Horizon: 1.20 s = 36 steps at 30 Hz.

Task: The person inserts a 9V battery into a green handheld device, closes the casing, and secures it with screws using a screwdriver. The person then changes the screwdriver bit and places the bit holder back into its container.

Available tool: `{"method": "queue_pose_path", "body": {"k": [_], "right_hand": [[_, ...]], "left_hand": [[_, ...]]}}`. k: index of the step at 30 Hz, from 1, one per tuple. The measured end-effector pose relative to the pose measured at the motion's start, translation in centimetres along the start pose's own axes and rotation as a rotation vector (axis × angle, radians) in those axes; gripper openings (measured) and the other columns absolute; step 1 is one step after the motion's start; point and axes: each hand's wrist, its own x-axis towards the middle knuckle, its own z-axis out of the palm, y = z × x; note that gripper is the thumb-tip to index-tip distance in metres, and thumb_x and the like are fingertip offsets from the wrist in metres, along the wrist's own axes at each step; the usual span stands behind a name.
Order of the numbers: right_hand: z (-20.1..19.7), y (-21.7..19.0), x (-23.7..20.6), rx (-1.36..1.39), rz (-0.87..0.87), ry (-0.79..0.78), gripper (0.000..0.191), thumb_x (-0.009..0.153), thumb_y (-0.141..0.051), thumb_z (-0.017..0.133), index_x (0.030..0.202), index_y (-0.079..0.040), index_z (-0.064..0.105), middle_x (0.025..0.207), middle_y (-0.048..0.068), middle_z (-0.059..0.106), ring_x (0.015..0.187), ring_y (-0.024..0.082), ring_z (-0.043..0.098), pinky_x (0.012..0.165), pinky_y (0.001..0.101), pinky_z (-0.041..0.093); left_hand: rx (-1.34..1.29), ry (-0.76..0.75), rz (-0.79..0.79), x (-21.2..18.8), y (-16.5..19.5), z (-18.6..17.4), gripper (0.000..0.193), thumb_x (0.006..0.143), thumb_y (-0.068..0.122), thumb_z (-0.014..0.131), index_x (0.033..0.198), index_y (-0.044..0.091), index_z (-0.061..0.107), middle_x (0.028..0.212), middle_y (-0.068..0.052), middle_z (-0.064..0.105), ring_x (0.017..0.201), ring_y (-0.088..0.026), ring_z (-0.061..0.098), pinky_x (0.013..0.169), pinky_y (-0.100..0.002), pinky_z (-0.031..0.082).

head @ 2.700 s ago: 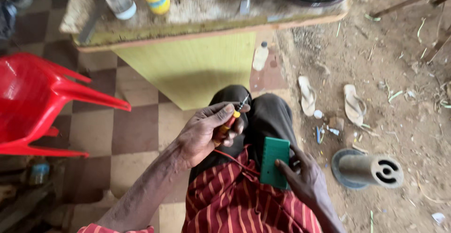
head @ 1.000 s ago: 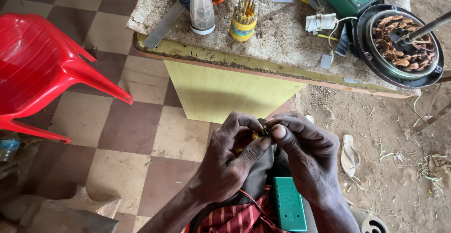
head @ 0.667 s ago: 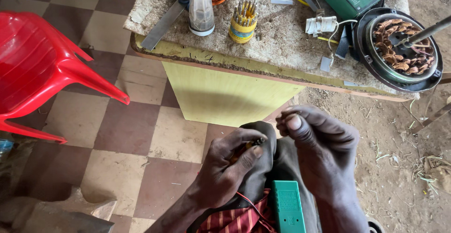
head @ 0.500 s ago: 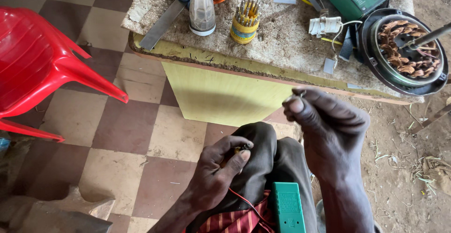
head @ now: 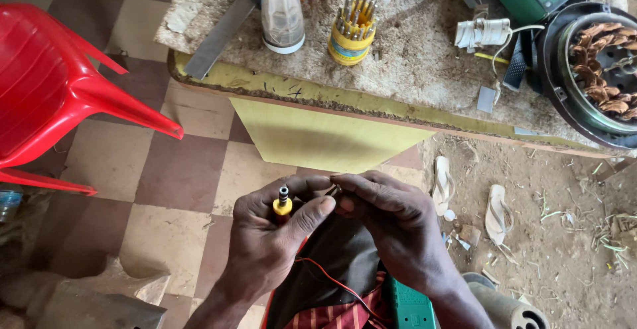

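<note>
Two hands, left hand point(head: 265, 249) gripping screwdriver handle point(head: 283, 204)

Soft, even daylight fills the scene, brightest on the far crumbly-topped yellow work surface point(head: 411, 70). Shadows stay faint and diffuse. The red plastic chair point(head: 53, 90) carries mild sheen. Focus is sharp throughout; wide-angle bending shows toward the edges.

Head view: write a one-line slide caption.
Left hand grips a yellow-collared screwdriver handle while right hand pinches a small bit beside it, below a cluttered workbench.
</note>
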Motion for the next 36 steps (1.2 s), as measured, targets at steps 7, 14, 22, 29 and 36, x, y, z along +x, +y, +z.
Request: {"method": "queue_pose_path", "body": {"k": [7, 14, 22, 29, 36], "right_hand": [[-0.6, 0.9, -0.6, 0.180, 0.089, 0.019, 0.038, 0.094, 0.008, 0.067, 0.131, 0.002, 0.063, 0.110, 0.010, 0.077, 0.103, 0.012, 0.071, 0.094, 0.0268, 0.058], [-2.3, -0.3, 0.9, 0.323, 0.070, 0.014, 0.049, 0.092, 0.012, 0.068, 0.137, 0.002, 0.051, 0.111, 0.014, 0.077, 0.104, 0.017, 0.073, 0.095, 0.0307, 0.060], [-4.8, -2.9, 7.0, -0.086, -0.268, 0.156, 0.073, 0.083, -0.006, 0.091, 0.143, -0.003, 0.049, 0.126, 0.012, 0.066, 0.115, 0.017, 0.066, 0.089, 0.0289, 0.059], [-3.8, -2.7, 13.8, -0.483, -0.495, 0.315, 0.090, 0.085, -0.022, 0.100, 0.146, -0.001, 0.037, 0.135, 0.014, 0.056, 0.127, 0.022, 0.061, 0.101, 0.0359, 0.056], [-2.7, -1.3, 15.0, -0.641, -0.364, 0.392, 0.072, 0.085, -0.031, 0.096, 0.138, -0.004, 0.054, 0.123, 0.013, 0.068, 0.109, 0.026, 0.069, 0.100, 0.0399, 0.055]], "left_hand": [[0.159, 0.001, -0.036, 1.7, 0.1, 1.4, 0.016, 0.095, 0.004, 0.073, 0.109, -0.003, 0.077, 0.094, -0.009, 0.079, 0.085, -0.009, 0.071, 0.077, -0.022, 0.059], [0.514, -0.089, 0.004, 3.5, 4.3, 2.4, 0.007, 0.094, 0.009, 0.075, 0.098, 0.004, 0.077, 0.079, -0.001, 0.073, 0.064, -0.003, 0.058, 0.056, -0.020, 0.048], [0.798, -0.089, 0.494, 7.3, 10.4, 3.6, 0.005, 0.104, 0.006, 0.074, 0.100, 0.006, 0.072, 0.086, 0.003, 0.066, 0.070, -0.002, 0.058, 0.065, -0.021, 0.049], [1.039, -0.001, 0.725, 11.5, 11.8, 4.2, 0.003, 0.102, 0.002, 0.074, 0.105, 0.004, 0.073, 0.088, -0.004, 0.063, 0.078, -0.008, 0.058, 0.068, -0.025, 0.047], [1.044, -0.141, 0.853, 14.9, 10.9, 3.3, 0.006, 0.104, 0.000, 0.070, 0.109, 0.003, 0.072, 0.095, -0.006, 0.065, 0.089, -0.013, 0.062, 0.079, -0.028, 0.050]]}}
